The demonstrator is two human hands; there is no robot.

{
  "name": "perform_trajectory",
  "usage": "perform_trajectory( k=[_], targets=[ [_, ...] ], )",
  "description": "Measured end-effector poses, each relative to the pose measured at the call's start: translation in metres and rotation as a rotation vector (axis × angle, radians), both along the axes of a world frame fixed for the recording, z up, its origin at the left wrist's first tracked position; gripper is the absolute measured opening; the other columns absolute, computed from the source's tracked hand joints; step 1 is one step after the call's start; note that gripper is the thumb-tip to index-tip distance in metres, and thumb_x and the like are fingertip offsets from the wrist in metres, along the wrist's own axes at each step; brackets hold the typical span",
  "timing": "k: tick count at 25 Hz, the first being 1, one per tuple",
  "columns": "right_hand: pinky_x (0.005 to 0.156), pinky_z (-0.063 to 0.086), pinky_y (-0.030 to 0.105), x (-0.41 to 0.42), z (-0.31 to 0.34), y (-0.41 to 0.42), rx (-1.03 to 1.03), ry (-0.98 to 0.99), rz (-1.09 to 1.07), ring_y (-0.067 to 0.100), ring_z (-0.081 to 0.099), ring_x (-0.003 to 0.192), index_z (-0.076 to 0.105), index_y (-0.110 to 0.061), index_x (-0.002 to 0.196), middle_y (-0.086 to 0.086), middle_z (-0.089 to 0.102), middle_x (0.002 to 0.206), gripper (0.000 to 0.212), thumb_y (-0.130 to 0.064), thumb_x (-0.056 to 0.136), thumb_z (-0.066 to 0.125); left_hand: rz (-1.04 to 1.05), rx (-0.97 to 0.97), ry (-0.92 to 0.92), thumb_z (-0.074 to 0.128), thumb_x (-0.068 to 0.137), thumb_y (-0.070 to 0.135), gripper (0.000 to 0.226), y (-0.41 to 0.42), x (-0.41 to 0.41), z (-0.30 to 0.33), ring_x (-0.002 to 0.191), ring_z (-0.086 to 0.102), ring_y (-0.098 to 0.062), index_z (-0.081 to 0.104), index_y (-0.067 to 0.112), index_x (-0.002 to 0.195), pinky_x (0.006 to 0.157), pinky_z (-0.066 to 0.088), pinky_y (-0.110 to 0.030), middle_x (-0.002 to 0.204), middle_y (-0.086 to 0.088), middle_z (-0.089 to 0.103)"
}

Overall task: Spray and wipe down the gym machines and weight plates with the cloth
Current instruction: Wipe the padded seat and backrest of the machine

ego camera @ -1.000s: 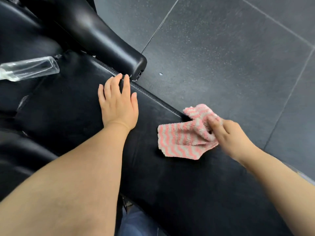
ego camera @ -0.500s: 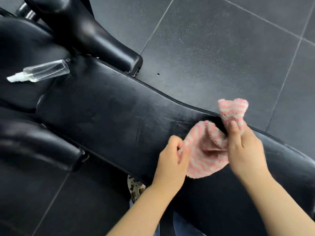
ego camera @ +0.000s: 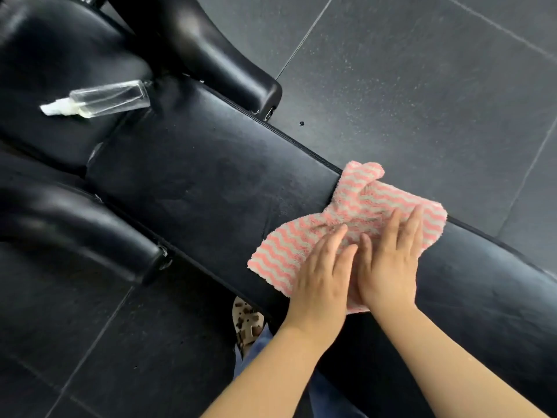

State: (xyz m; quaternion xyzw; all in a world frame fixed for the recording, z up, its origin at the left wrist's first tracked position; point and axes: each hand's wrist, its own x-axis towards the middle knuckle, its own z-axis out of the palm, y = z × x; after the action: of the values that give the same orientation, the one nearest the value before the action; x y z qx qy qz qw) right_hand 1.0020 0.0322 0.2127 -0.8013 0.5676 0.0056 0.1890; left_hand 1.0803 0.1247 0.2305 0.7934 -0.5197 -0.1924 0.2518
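A pink and white striped cloth (ego camera: 370,200) lies spread on the long black padded bench (ego camera: 196,176) of a gym machine. My left hand (ego camera: 322,276) and my right hand (ego camera: 388,260) both press flat on the cloth's near part, side by side, fingers stretched out and not curled around it. A clear spray bottle (ego camera: 111,98) with a white nozzle lies on its side on the black seat pad at the upper left, well away from both hands.
Two black padded arms flank the bench, one at the top (ego camera: 226,55) and one at the left (ego camera: 84,224). Dark speckled rubber floor tiles (ego camera: 422,86) surround the machine. A patterned shoe (ego camera: 247,324) shows under the bench's near edge.
My left hand left the bench pad and took a corner of the cloth beside my right hand. Both hands then spread the bunched cloth out flat and now press down on it.
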Motion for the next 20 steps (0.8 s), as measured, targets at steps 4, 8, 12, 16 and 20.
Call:
perform_trajectory(
  k=[4,8,12,16,20],
  targets=[
    [0.114,0.008,0.057,-0.005,-0.021,-0.002,-0.068,0.168,0.044,0.045,0.007,0.141,0.019,-0.004,0.148,0.023,0.012,0.155,0.074,-0.05,0.091,0.019,-0.247,0.356,-0.281,0.028,0.09,0.041,0.059,-0.008,0.006,-0.042,0.138,0.024,-0.025,0.038,0.016,0.142,0.115,0.009,-0.043,0.152,-0.007,0.029],
    [0.115,0.0,0.05,0.014,-0.02,-0.005,-0.07,0.19,0.027,0.041,0.0,0.143,0.011,-0.01,0.15,0.018,0.006,0.157,0.078,-0.056,0.087,0.011,-0.182,0.316,-0.346,0.023,0.088,0.045,0.062,-0.011,0.019,-0.041,0.141,0.019,-0.022,0.032,0.02,0.144,0.115,0.005,-0.044,0.154,-0.004,0.026],
    [0.114,0.004,0.053,0.061,-0.018,-0.007,-0.084,0.171,0.086,0.045,0.006,0.142,0.013,-0.004,0.149,0.021,0.011,0.156,0.079,-0.055,0.089,0.013,-0.048,0.246,-0.408,0.022,0.09,0.045,0.059,-0.006,0.061,-0.041,0.14,0.02,-0.019,0.026,0.021,0.143,0.115,0.007,-0.042,0.153,-0.002,0.025],
    [0.113,0.003,0.056,0.129,-0.013,-0.004,-0.097,0.189,0.228,0.048,0.007,0.141,0.017,-0.002,0.148,0.023,0.013,0.155,0.08,-0.055,0.089,0.012,0.06,0.24,-0.424,0.026,0.089,0.045,0.06,0.006,0.119,-0.041,0.139,0.024,-0.02,0.035,0.019,0.143,0.112,0.017,-0.044,0.151,-0.004,0.034],
    [0.111,-0.017,0.045,0.207,-0.009,0.0,-0.085,0.145,0.529,0.037,-0.011,0.144,0.001,-0.016,0.151,0.01,-0.004,0.159,0.079,-0.06,0.085,-0.003,0.191,0.317,-0.483,0.025,0.089,0.046,0.064,0.028,0.189,-0.04,0.141,0.025,-0.023,0.028,0.017,0.145,0.112,0.014,-0.048,0.153,-0.006,0.029]
  ],
)
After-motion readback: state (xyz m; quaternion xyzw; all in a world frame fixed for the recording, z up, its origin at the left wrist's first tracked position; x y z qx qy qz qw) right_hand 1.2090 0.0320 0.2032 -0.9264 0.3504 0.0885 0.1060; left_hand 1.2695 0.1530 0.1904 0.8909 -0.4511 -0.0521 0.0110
